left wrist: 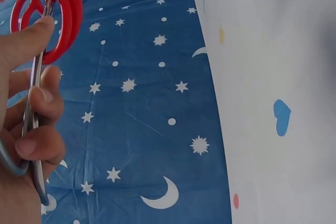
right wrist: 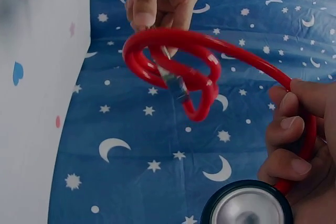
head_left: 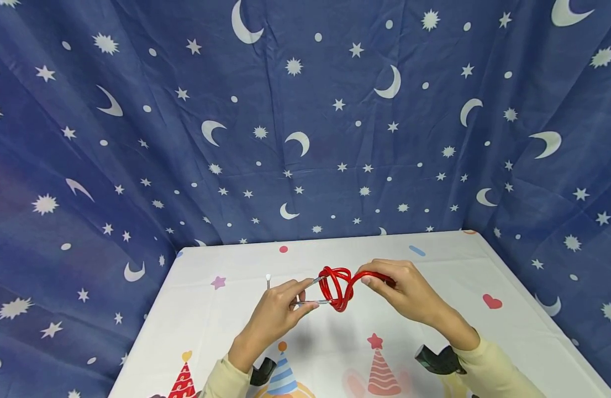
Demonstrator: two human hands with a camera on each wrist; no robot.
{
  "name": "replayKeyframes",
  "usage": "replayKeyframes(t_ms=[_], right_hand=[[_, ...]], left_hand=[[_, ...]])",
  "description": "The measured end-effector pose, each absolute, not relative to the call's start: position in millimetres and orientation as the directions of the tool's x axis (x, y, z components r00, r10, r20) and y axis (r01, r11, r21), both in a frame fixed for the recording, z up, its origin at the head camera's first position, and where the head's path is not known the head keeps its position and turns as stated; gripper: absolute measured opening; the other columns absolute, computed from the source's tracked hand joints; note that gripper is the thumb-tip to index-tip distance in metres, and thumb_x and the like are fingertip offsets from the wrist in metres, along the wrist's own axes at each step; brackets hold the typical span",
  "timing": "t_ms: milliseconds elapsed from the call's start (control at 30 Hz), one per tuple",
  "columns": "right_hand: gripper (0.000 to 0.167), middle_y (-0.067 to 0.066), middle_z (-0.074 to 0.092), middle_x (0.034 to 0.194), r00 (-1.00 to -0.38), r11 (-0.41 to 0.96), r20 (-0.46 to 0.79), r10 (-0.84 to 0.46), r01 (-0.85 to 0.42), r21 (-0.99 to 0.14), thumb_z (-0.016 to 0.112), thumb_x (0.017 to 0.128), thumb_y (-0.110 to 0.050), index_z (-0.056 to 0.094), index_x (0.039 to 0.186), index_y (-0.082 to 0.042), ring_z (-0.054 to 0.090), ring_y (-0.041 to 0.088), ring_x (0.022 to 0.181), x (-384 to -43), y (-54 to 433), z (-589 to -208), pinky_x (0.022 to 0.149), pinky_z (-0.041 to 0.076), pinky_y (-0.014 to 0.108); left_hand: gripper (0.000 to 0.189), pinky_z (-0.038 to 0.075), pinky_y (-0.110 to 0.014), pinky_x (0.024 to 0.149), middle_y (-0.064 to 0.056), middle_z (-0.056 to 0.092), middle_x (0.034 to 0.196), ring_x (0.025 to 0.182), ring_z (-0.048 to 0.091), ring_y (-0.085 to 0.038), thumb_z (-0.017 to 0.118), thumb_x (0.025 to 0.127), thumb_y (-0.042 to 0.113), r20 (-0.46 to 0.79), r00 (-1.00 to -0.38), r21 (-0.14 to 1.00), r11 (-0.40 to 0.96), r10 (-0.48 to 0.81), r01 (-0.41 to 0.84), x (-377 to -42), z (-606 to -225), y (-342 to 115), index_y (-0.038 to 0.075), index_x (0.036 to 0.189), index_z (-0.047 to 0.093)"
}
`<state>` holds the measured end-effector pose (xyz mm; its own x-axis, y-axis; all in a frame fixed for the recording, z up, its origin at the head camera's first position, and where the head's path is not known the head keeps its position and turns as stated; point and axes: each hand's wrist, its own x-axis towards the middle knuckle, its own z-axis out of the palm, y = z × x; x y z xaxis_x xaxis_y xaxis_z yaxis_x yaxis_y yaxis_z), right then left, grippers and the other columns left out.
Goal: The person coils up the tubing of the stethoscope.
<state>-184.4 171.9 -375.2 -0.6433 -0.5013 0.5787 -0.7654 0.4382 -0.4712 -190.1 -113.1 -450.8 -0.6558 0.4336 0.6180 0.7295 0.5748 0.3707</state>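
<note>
A stethoscope with red tubing (head_left: 339, 303) is held up above the table between both hands. Its tubing loops several times around the lower part of the metal ear tubes (left wrist: 35, 80). My left hand (head_left: 274, 310) grips those ear tubes, fingers curled around them in the left wrist view. One pale ear tip (head_left: 268, 277) sticks up beyond that hand. On the other side, my right hand (head_left: 410, 290) holds the free stretch of tubing between thumb and fingers. The round metal chest piece (right wrist: 247, 208) with a dark rim hangs below the right hand in the right wrist view.
Beneath the hands lies a table with a white cloth (head_left: 236, 326) printed with party hats, hearts and stars. A blue curtain (head_left: 266, 155) with moons and stars hangs behind and at both sides. Dark wrist devices (head_left: 440, 360) sit by the pale sleeves (head_left: 499, 370).
</note>
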Motion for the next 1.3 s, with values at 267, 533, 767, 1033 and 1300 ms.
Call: replayKeyframes(t_ms=[267,533,767,1033,1300], right_hand=[[0.018,-0.009,0.059,0.076,-0.64,0.413,0.596,-0.484,-0.768,-0.49,0.07,0.088,-0.005,0.071,0.102,-0.018,0.039,-0.002,0.058,-189,170,-371,0.051,0.037,0.016],[0.017,-0.007,0.068,0.084,-0.651,0.388,0.585,-0.484,-0.759,-0.523,0.071,0.088,-0.007,0.071,0.102,-0.017,0.046,0.0,0.06,-195,162,-373,0.051,0.044,0.019],[0.012,-0.003,0.071,0.084,-0.678,0.363,0.53,-0.509,-0.727,-0.583,0.068,0.091,-0.01,0.071,0.103,-0.013,0.055,0.001,0.064,-202,156,-380,0.057,0.051,0.022],[0.012,-0.001,0.073,0.087,-0.679,0.338,0.479,-0.557,-0.712,-0.615,0.068,0.093,-0.014,0.072,0.104,-0.012,0.057,0.002,0.067,-207,150,-380,0.058,0.053,0.022],[0.012,0.004,0.072,0.086,-0.701,0.273,0.43,-0.568,-0.654,-0.706,0.064,0.094,-0.007,0.072,0.103,-0.009,0.055,0.008,0.062,-217,154,-389,0.056,0.051,0.023]], left_hand=[[0.039,0.031,-0.003,0.054,0.01,0.058,0.075,0.059,0.042,0.002,0.077,0.086,0.032,0.634,-0.585,0.36,0.476,0.506,0.802,-185,-448,-110,0.009,0.117,0.069],[0.037,0.033,-0.002,0.055,0.009,0.058,0.074,0.058,0.043,0.003,0.077,0.086,0.027,0.688,-0.486,0.312,0.386,0.539,0.868,-182,-442,-109,0.009,0.116,0.069],[0.037,0.033,-0.002,0.054,0.009,0.058,0.074,0.056,0.043,0.001,0.078,0.085,0.025,0.712,-0.456,0.286,0.372,0.535,0.883,-179,-440,-107,0.008,0.116,0.068],[0.037,0.032,-0.002,0.055,0.009,0.058,0.075,0.055,0.043,0.002,0.079,0.084,0.026,0.72,-0.433,0.253,0.375,0.542,0.892,-177,-440,-105,0.007,0.115,0.069],[0.04,0.033,-0.001,0.055,0.006,0.057,0.072,0.056,0.042,0.002,0.08,0.083,0.024,0.739,-0.431,0.277,0.349,0.519,0.895,-176,-442,-107,0.006,0.117,0.068]])
